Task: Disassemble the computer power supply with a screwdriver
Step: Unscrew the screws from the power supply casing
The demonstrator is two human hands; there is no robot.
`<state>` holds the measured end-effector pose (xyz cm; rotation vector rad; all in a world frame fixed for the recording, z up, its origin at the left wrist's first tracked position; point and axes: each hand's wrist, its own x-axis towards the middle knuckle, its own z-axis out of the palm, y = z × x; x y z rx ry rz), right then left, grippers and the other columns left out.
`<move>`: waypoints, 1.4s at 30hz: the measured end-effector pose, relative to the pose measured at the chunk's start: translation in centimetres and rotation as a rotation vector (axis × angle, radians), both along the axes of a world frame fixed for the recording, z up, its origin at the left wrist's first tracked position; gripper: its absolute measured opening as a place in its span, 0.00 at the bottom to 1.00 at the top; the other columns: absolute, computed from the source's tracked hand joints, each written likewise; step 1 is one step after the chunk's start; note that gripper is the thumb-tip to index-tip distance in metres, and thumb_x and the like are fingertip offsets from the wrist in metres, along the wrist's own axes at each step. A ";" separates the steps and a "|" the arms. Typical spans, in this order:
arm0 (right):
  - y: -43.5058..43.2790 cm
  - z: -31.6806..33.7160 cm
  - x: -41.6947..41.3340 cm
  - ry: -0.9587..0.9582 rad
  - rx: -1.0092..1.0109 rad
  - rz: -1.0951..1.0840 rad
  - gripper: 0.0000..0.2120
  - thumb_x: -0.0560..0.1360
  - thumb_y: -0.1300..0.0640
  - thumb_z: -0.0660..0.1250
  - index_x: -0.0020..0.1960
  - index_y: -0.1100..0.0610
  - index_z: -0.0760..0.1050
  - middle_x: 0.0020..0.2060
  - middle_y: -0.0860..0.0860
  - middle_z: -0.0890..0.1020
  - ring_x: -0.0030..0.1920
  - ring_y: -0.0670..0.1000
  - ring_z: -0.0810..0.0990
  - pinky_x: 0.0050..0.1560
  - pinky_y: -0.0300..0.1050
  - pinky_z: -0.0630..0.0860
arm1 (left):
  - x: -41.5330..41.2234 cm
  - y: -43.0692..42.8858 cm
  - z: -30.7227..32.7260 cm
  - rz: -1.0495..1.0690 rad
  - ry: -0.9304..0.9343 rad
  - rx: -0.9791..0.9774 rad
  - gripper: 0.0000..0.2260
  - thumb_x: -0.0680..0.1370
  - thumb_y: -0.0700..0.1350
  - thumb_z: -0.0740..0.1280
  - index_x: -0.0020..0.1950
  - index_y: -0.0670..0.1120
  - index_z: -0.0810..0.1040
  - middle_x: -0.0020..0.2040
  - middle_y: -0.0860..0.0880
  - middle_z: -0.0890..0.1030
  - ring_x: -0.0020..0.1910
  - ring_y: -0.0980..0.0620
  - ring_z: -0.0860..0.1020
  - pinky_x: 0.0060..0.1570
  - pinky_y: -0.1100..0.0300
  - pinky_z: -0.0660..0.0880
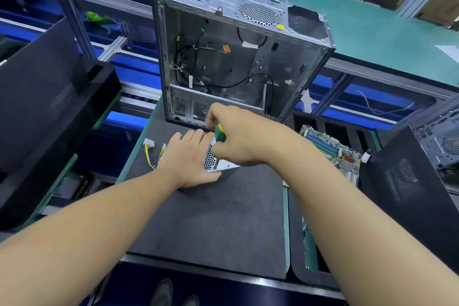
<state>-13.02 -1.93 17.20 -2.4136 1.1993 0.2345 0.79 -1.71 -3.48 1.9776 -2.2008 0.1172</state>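
Note:
The silver power supply (224,164) lies on the dark grey mat (211,218), mostly covered by my hands; its honeycomb vent faces me. My left hand (188,159) lies on top of it with the fingers spread over the casing. My right hand (238,136) grips a green and yellow screwdriver (219,134), held upright, its shaft reaching down to the near edge of the casing. Yellow and black cables with white plugs (150,150) trail from the supply to the left.
An open, gutted computer case (285,40) stands upright just behind the supply. A green motherboard (332,149) lies to the right. Black case panels lean at far left (49,112) and right (407,181). Blue bins sit below the bench rails.

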 end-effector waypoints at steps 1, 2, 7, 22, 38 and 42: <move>0.0 -0.2 0.0 0.022 -0.056 -0.019 0.11 0.76 0.50 0.61 0.55 0.52 0.66 0.51 0.50 0.73 0.49 0.56 0.74 0.46 0.51 0.73 | 0.0 0.0 0.0 0.006 -0.009 0.014 0.37 0.64 0.73 0.58 0.64 0.50 0.73 0.53 0.52 0.73 0.52 0.48 0.72 0.51 0.49 0.69; -0.2 -0.4 0.0 0.058 -0.132 -0.042 0.13 0.77 0.44 0.58 0.54 0.52 0.64 0.49 0.50 0.74 0.47 0.57 0.74 0.43 0.51 0.72 | 0.0 0.0 0.0 0.009 -0.020 0.026 0.39 0.64 0.74 0.57 0.66 0.50 0.72 0.56 0.52 0.74 0.54 0.48 0.72 0.52 0.49 0.69; -0.5 -1.0 0.1 0.124 -0.303 -0.095 0.18 0.81 0.39 0.47 0.48 0.53 0.63 0.34 0.48 0.68 0.35 0.54 0.70 0.31 0.46 0.58 | 0.1 0.3 0.3 -0.014 -0.007 -0.016 0.40 0.64 0.73 0.59 0.65 0.46 0.72 0.54 0.49 0.75 0.51 0.46 0.73 0.49 0.49 0.69; -0.5 -0.4 0.1 0.181 -0.255 -0.158 0.22 0.79 0.34 0.46 0.53 0.52 0.60 0.39 0.49 0.70 0.41 0.56 0.71 0.33 0.46 0.59 | 0.2 0.3 0.3 -0.008 0.002 -0.027 0.38 0.63 0.72 0.60 0.64 0.48 0.71 0.53 0.49 0.76 0.51 0.46 0.74 0.47 0.50 0.69; -0.7 -0.4 0.5 0.145 -0.219 -0.170 0.18 0.80 0.38 0.48 0.51 0.53 0.60 0.35 0.49 0.71 0.35 0.53 0.70 0.30 0.46 0.58 | 0.4 0.1 0.0 -0.012 0.022 -0.018 0.38 0.63 0.73 0.60 0.63 0.49 0.71 0.54 0.50 0.76 0.51 0.47 0.74 0.48 0.49 0.69; -0.7 -0.8 0.7 0.133 -0.301 -0.081 0.14 0.83 0.43 0.49 0.51 0.54 0.61 0.34 0.48 0.70 0.32 0.51 0.69 0.30 0.45 0.59 | 0.3 0.3 0.0 -0.046 0.043 -0.105 0.35 0.62 0.71 0.63 0.58 0.47 0.69 0.48 0.48 0.76 0.45 0.45 0.74 0.43 0.50 0.70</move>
